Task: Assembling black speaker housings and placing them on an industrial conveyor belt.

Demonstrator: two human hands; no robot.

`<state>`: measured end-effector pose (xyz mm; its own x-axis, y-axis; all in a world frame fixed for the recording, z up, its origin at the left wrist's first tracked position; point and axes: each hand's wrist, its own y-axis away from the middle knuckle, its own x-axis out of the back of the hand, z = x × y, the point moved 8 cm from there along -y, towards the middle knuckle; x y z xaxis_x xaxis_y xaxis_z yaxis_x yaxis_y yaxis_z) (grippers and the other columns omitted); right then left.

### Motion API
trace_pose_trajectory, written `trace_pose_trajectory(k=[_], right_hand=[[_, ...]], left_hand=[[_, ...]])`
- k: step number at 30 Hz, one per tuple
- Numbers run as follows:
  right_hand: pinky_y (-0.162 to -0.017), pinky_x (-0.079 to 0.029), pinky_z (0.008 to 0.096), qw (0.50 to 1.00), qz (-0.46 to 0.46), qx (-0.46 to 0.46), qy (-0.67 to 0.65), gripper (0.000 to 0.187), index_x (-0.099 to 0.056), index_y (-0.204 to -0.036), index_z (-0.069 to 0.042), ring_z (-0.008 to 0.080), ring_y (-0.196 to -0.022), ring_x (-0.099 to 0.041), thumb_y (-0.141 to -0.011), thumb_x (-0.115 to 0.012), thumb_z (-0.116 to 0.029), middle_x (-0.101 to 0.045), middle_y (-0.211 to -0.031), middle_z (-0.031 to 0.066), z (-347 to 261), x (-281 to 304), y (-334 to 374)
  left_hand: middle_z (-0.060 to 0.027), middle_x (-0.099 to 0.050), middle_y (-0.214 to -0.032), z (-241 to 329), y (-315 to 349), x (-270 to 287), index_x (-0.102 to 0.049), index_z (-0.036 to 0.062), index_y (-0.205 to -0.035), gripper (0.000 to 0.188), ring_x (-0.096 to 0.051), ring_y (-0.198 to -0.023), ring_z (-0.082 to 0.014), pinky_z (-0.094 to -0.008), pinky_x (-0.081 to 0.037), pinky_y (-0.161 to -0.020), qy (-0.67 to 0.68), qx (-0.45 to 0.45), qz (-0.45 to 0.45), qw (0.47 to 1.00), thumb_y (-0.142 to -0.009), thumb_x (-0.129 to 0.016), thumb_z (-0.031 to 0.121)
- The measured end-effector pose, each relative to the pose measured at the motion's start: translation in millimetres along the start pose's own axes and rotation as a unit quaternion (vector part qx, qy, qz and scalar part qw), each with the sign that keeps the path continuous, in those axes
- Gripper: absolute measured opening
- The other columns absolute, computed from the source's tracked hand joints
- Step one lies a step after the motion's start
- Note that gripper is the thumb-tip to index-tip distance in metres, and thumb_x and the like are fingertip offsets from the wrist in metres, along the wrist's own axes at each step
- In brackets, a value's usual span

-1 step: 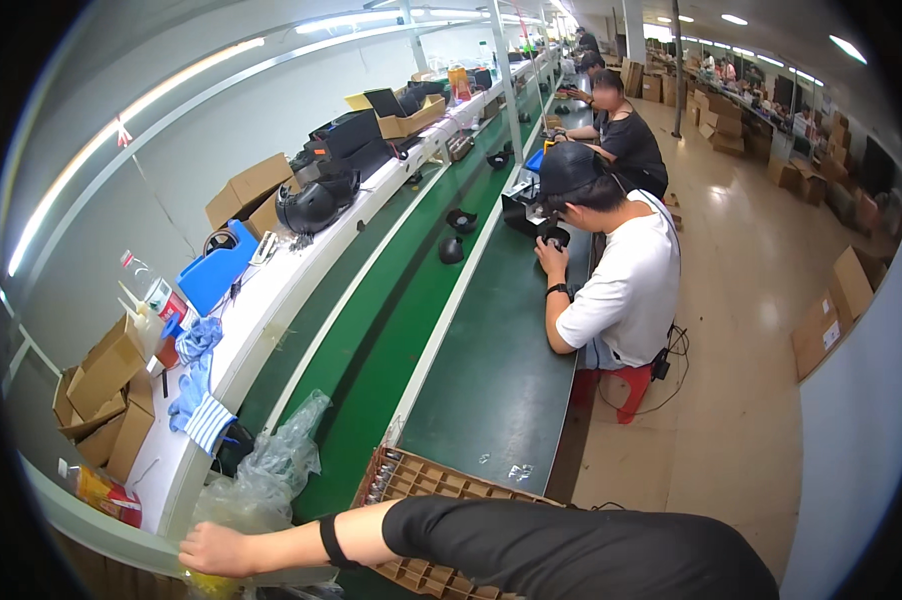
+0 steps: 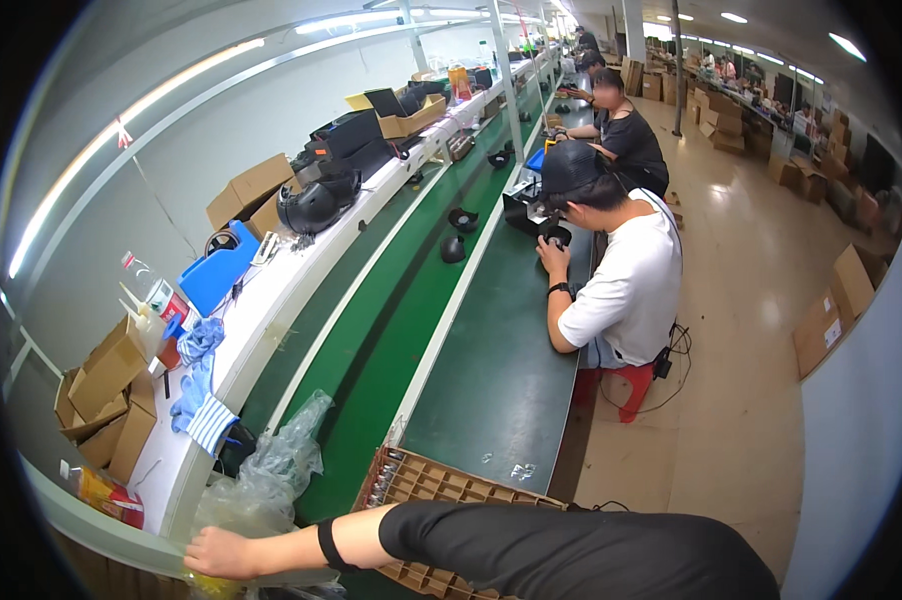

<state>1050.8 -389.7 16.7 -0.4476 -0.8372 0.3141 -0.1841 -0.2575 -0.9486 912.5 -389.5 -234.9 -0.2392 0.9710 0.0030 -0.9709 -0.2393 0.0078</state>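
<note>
My right arm, in a black sleeve with a black band (image 2: pixel 330 545) near the wrist, stretches from the lower right across to the left. At its end my right hand (image 2: pixel 221 552) is closed, fingers curled down by the pale rail (image 2: pixel 81 515) at the near end of the line. Something yellow (image 2: pixel 213 585) shows just below it; what the fingers grip is hidden. Beside the hand lies a crumpled clear plastic bag (image 2: pixel 281 460). Under my forearm sits a brown divided tray (image 2: pixel 441 480), with small shiny parts (image 2: pixel 383 478) along its left side. My left hand is out of view.
A green conveyor belt (image 2: pixel 371 370) runs away, carrying black rounded parts (image 2: pixel 453 248). Left, a white shelf (image 2: pixel 246 365) holds blue gloves (image 2: pixel 199 385), a blue bin (image 2: pixel 221 270), and a black helmet (image 2: pixel 309 208). Right, a person in white (image 2: pixel 626 265) works on a black part.
</note>
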Motion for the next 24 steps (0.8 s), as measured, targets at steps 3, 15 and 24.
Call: trace_pose_trajectory(k=[3, 15, 24], right_hand=[[-0.058, -0.044, 0.0381, 0.992, 0.008, -0.06, -0.113, 0.013, -0.048, -0.079, -0.006, 0.0271, -0.075, -0.056, -0.077, -0.055, -0.017, -0.052, -0.08, 0.0093, 9, -20, 9], [-0.09, -0.044, 0.0452, 0.911, -0.02, 0.015, -0.411, 0.038, -0.057, -0.106, -0.001, 0.0426, -0.105, -0.051, -0.087, -0.061, -0.033, -0.052, -0.114, 0.0253, 3, 39, 66], [-0.084, -0.046, 0.0427, 0.827, -0.204, -0.092, -0.515, 0.042, -0.057, -0.107, -0.001, 0.0363, -0.098, -0.055, -0.083, -0.069, -0.033, -0.058, -0.102, 0.0188, -27, 137, 144]], left_hand=[[-0.0133, -0.059, -0.085, -1, -11, -4, -0.056, -0.0039, -0.105, 0.033, -0.057, -0.072, -0.0222, -0.036, -0.05, -0.063, 0.004, 0.002, -0.035, 0.999, -0.092, -0.055, 0.026], [-0.0137, -0.06, -0.089, -14, -20, -83, -0.055, -0.0023, -0.108, 0.034, -0.059, -0.074, -0.0208, -0.0345, -0.051, -0.063, 0.016, 0.038, -0.235, 0.971, -0.092, -0.054, 0.028], [-0.0141, -0.061, -0.092, -28, 0, -126, -0.055, -0.0011, -0.111, 0.035, -0.06, -0.076, -0.0198, -0.0333, -0.051, -0.063, 0.043, 0.075, -0.334, 0.939, -0.092, -0.053, 0.029]])
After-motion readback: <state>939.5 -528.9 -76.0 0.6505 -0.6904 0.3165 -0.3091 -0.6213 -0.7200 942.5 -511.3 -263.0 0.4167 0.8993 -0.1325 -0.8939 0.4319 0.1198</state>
